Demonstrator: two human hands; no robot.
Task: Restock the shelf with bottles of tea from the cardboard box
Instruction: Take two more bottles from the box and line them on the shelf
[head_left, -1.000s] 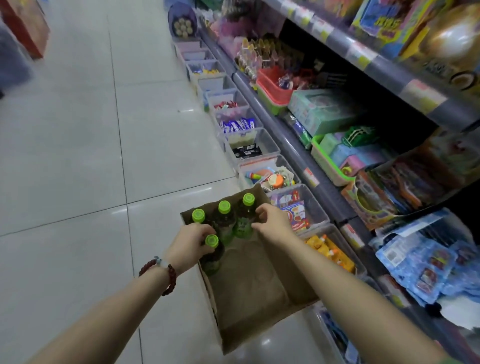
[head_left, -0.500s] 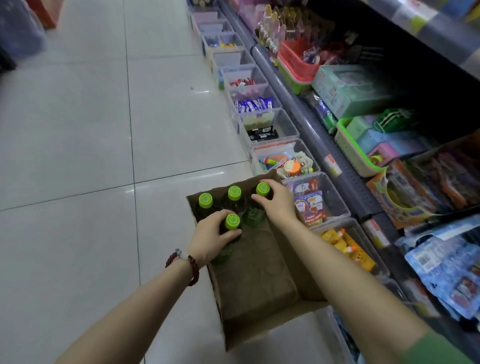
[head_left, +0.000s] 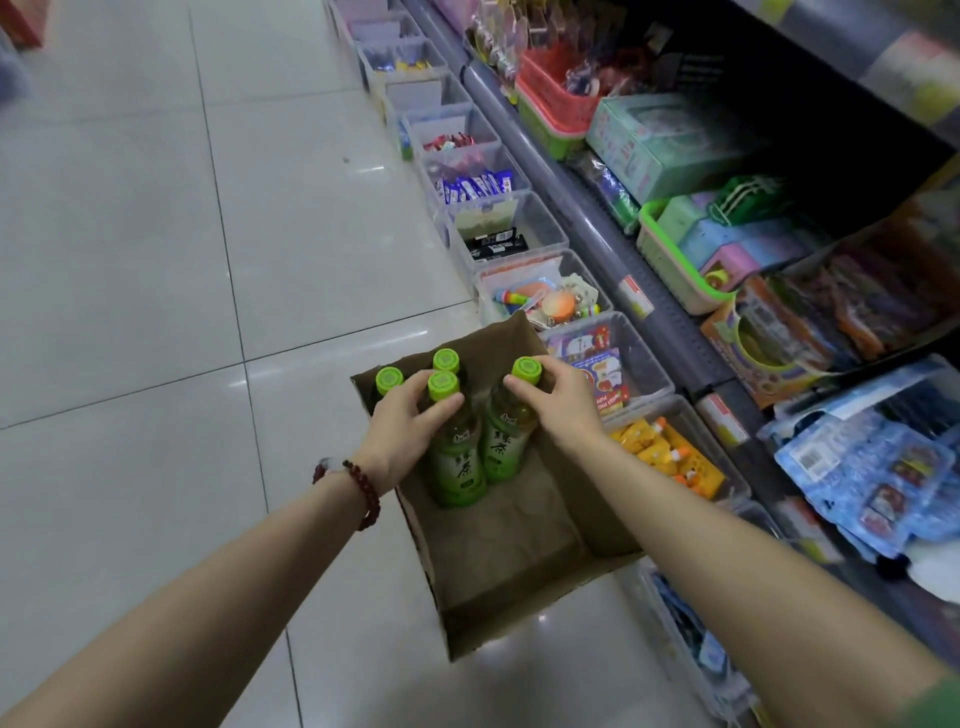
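Down on the floor: my cardboard box (head_left: 498, 561) sits on the pale tiled floor (head_left: 130, 260), its right side close against the row of clear plastic bins (head_left: 509, 228) that runs along the foot of the shelf (head_left: 670, 332).
Open room: wide bare tile to my left and ahead; the near half of the box holds no bottles, only its brown bottom.
Edges: the box walls stand up around the bottles, and the far flap rises behind the caps.
Left hand (head_left: 402, 431): my fingers (head_left: 441, 410) curl round the neck of the left bottle (head_left: 457, 457), just under its green cap, and a dark bead bracelet (head_left: 358, 488) sits on that wrist.
Right hand (head_left: 558, 405): my fingers pinch the right bottle (head_left: 506, 436) at its cap and neck.
Bottles: both held ones are upright and side by side, nearly touching, with pale green tea, green labels with dark characters and bright green caps.
Other bottles: two more green caps (head_left: 389, 379) show at the far left corner of the box, behind my left hand.
Shelf: toys and packets in baskets fill it on my right.
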